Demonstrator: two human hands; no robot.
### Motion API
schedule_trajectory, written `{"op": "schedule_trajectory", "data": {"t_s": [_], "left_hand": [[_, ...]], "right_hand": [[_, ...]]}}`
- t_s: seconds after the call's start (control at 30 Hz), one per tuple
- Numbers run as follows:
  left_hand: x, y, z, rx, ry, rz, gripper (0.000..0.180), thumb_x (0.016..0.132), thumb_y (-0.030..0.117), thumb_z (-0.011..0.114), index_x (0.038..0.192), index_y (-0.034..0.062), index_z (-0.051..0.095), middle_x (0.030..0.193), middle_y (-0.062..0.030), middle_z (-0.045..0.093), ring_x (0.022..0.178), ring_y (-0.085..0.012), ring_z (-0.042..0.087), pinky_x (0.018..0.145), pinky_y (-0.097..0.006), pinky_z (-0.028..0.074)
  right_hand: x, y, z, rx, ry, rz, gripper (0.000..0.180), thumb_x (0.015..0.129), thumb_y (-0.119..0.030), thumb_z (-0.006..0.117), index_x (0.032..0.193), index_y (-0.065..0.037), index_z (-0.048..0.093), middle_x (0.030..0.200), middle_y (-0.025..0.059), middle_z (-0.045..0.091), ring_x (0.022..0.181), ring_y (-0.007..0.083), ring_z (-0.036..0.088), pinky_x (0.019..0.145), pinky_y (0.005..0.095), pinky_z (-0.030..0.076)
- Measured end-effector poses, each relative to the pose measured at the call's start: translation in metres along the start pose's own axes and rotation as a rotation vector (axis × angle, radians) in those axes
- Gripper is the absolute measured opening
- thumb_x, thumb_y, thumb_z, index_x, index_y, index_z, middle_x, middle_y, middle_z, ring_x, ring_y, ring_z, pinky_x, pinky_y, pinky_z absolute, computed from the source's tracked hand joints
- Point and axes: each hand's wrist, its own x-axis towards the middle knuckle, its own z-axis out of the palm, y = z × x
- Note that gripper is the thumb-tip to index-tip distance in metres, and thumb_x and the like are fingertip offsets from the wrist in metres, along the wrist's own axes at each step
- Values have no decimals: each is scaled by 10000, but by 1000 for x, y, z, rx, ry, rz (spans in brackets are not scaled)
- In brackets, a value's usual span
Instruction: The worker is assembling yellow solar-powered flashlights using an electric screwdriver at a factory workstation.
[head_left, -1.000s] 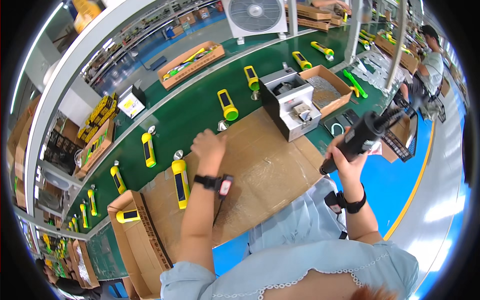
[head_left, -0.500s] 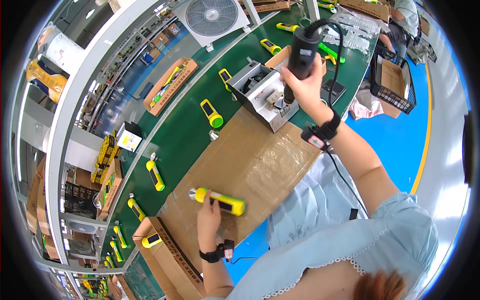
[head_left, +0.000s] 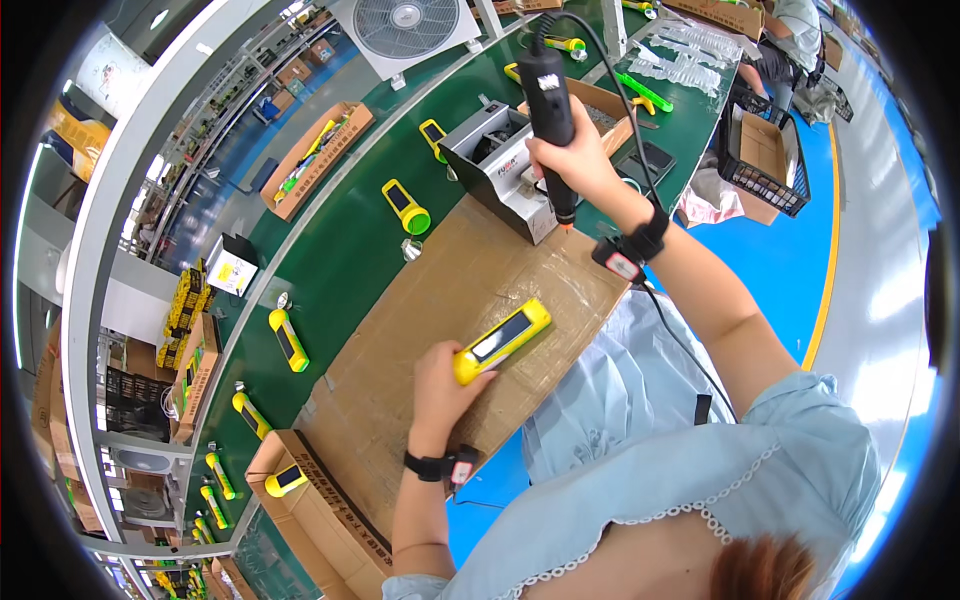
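My left hand is closed round one end of a yellow flashlight with a dark panel on its side. The flashlight is tilted, its far end pointing up and right, over a brown cardboard sheet. A black electric screwdriver with a coiled cable is gripped in my right hand. It is held upright, tip down, beside the front right corner of a grey-and-white metal box. Beyond the sheet lies another yellow flashlight, with a loose silvery reflector by it.
More flashlights lie along the green bench, including one at the left. An open carton stands at the near left. A phone and a green-and-yellow tool are at the right. Past the bench is a black crate.
The flashlight in my left hand has been turned and moved right; its silvery head no longer shows. My right hand has brought the screwdriver down from over the metal box to beside its corner.
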Motion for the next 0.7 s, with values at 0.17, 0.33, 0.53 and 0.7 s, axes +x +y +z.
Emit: {"op": "schedule_trajectory", "data": {"t_s": [0.17, 0.33, 0.53, 0.7], "left_hand": [[4, 30, 34, -44, 132, 101, 443, 691, 250, 778, 1015, 34, 568, 966, -151, 562, 903, -337, 540, 777, -417, 435], [0, 18, 36, -120, 206, 173, 435, 691, 236, 761, 1037, 49, 574, 978, -135, 570, 910, -324, 537, 817, -415, 403], [-8, 12, 31, -123, 235, 186, 436, 669, 212, 752, 1039, 63, 578, 926, -128, 585, 889, -319, 537, 812, -417, 376], [-9, 8, 31, -128, 226, 208, 438, 658, 214, 758, 1034, 70, 585, 907, -122, 589, 864, -313, 537, 788, -422, 374]], "right_hand": [[-28, 4, -4, -77, 183, -288, 456, 727, -63, 707, 1050, -72, 385, 827, 26, 547, 732, 94, 559, 639, 259, 468], [7, 2, 0, -24, 296, -401, 510, 722, -36, 700, 1110, -48, 370, 815, 43, 568, 651, 110, 571, 590, 263, 490], [32, 23, -4, -277, 322, -346, 431, 679, -119, 717, 1000, -53, 437, 730, 58, 577, 632, 125, 588, 580, 287, 490], [24, 0, 9, -290, 151, -209, 409, 680, -106, 701, 968, -45, 416, 698, 56, 553, 542, 128, 574, 504, 288, 479]]}}
